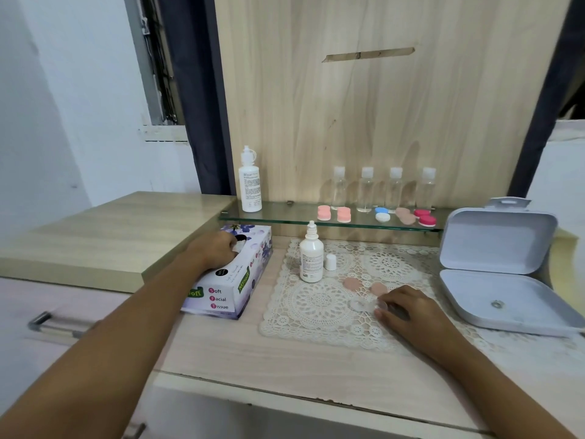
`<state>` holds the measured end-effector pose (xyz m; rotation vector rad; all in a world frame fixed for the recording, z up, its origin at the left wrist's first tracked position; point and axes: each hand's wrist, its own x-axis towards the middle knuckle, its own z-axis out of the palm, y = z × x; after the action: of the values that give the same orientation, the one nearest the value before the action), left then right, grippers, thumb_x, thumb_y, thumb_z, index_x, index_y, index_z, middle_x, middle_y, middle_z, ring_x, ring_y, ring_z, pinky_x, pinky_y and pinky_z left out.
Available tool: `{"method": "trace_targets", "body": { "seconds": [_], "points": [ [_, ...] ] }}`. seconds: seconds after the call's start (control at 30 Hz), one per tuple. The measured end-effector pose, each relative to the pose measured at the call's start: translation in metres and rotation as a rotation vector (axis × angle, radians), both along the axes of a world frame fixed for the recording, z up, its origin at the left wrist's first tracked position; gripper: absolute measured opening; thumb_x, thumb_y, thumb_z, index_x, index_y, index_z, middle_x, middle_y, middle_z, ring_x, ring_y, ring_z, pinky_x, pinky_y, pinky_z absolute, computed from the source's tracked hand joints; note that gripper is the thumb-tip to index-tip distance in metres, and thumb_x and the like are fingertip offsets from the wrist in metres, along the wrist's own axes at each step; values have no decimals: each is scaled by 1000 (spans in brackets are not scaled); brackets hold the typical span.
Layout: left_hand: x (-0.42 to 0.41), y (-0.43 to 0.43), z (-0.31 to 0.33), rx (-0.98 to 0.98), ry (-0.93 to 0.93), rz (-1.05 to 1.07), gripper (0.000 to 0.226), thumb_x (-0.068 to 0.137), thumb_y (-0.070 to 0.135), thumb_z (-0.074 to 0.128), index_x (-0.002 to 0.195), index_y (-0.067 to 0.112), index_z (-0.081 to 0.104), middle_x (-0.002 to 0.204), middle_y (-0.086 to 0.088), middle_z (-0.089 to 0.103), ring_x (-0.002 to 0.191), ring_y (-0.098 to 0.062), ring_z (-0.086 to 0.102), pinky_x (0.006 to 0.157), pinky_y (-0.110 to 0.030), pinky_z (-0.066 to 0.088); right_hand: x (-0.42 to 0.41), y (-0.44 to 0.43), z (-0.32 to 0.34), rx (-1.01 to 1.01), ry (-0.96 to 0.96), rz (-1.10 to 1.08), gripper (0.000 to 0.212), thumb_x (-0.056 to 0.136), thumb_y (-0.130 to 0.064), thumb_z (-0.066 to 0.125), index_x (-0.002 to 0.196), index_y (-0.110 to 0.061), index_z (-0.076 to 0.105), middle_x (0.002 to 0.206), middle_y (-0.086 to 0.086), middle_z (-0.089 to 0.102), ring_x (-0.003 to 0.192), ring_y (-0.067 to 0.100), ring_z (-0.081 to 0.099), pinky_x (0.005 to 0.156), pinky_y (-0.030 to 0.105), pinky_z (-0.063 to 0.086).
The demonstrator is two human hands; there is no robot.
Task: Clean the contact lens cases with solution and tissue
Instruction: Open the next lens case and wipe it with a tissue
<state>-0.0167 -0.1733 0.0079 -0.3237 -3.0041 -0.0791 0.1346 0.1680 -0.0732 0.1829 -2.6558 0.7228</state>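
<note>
- Head view: the left hand [215, 250] is at the oval opening on top of the tissue box [234, 289]. Its fingers are curled in and pinch a bit of white tissue [235, 247] at the slot.
- The tissue box is purple and floral, printed "Soft Facial Tissue". It lies on the pale wooden counter [253, 353], just left of the lace doily [310, 312].
- The right hand [408, 312] rests on the doily, its fingertips closed narrowly on the right end of the clear lens case [364, 304], which lies flat on the lace.
- Two dusty-pink caps [352, 283] lie loose on the doily just behind the clear case, apart from each other.
- The small solution bottle [311, 258] stands upright at the doily's back left, nozzle bare. Its white cap [330, 262] stands just beside it on the right.
- On the glass shelf [285, 217] behind, a taller white bottle [250, 185] stands at the left end.
- Four clear bottles [367, 190] with white tops stand in a row against the wooden back panel [316, 106].
- In front of them sit more lens cases: a pink pair [334, 213], a blue-and-white one [382, 214], a beige one [405, 215] and a red one [425, 217].
- An open grey plastic box [493, 267] sits at the right of the counter, its lid raised.
- A raised wooden top [110, 232] lies to the left, and a metal drawer handle [47, 324] shows below it.
</note>
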Motion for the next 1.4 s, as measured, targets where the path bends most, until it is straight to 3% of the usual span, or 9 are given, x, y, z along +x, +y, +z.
{"method": "trace_targets", "body": {
  "seconds": [0.13, 0.37, 0.53, 0.63, 0.8, 0.9, 1.0, 1.17, 1.4],
  "points": [
    [-3, 2, -2, -27, -26, 11, 30, 90, 19, 47, 111, 26, 67, 119, 2, 61, 103, -18, 55, 85, -31, 49, 0, 0, 0, -2, -1, -4, 21, 85, -34, 63, 100, -20, 67, 96, -7, 59, 94, 12, 52, 79, 22, 36],
    [-4, -2, -6, 80, 22, 31, 22, 89, 19, 46, 94, 17, 67, 107, -2, 64, 94, -22, 57, 78, -32, 49, 1, -1, 1, -5, 3, -8, 20, 85, -34, 63, 100, -20, 67, 96, -7, 59, 95, 11, 51, 78, 21, 35],
    [9, 6, -2, 566, 146, 67, 18, 89, 16, 48, 77, 16, 61, 78, -2, 60, 73, -18, 52, 59, -26, 37, 2, -1, 1, -4, 8, -7, 21, 85, -33, 62, 100, -19, 67, 95, -7, 58, 94, 11, 51, 78, 21, 35],
    [17, 9, 0, 913, 83, 47, 12, 92, 17, 49, 85, 15, 58, 74, 0, 58, 68, -16, 51, 56, -25, 37, 2, -1, 2, -2, 5, -9, 20, 85, -33, 62, 100, -19, 67, 96, -7, 58, 93, 11, 50, 77, 21, 34],
    [34, 14, 5, 933, 58, -40, 11, 97, 21, 45, 92, 16, 53, 71, 0, 52, 55, -10, 42, 43, -16, 32, 2, -1, 1, 4, -1, -8, 21, 86, -34, 62, 101, -20, 67, 97, -6, 58, 94, 11, 50, 78, 21, 34],
    [41, 13, 8, 754, 10, -57, 14, 93, 32, 54, 105, 26, 57, 90, 7, 59, 70, -3, 55, 51, -16, 36, 2, -1, 2, -4, 0, -6, 19, 85, -33, 62, 98, -21, 67, 95, -6, 58, 94, 12, 51, 78, 22, 35],
    [37, 13, 9, 667, 64, -29, 13, 92, 25, 56, 102, 21, 64, 83, 3, 62, 67, -9, 55, 52, -21, 35, 2, -1, 2, -6, 4, -4, 17, 85, -33, 63, 96, -21, 67, 94, -6, 58, 93, 12, 51, 79, 23, 37],
    [33, 16, 19, 1050, 194, -88, 17, 95, 16, 50, 104, 8, 62, 82, -4, 61, 66, -16, 53, 55, -24, 39, 3, -1, 2, -6, 5, 2, 19, 85, -34, 62, 98, -21, 67, 95, -7, 58, 93, 11, 51, 78, 22, 36],
    [37, 27, 48, 1088, 448, -159, 12, 98, 19, 43, 93, 12, 52, 76, 0, 51, 63, -7, 44, 56, -18, 34, 2, -1, 1, -2, 9, -4, 20, 85, -34, 62, 100, -20, 67, 95, -7, 57, 93, 11, 51, 78, 21, 35]
  ]
}}
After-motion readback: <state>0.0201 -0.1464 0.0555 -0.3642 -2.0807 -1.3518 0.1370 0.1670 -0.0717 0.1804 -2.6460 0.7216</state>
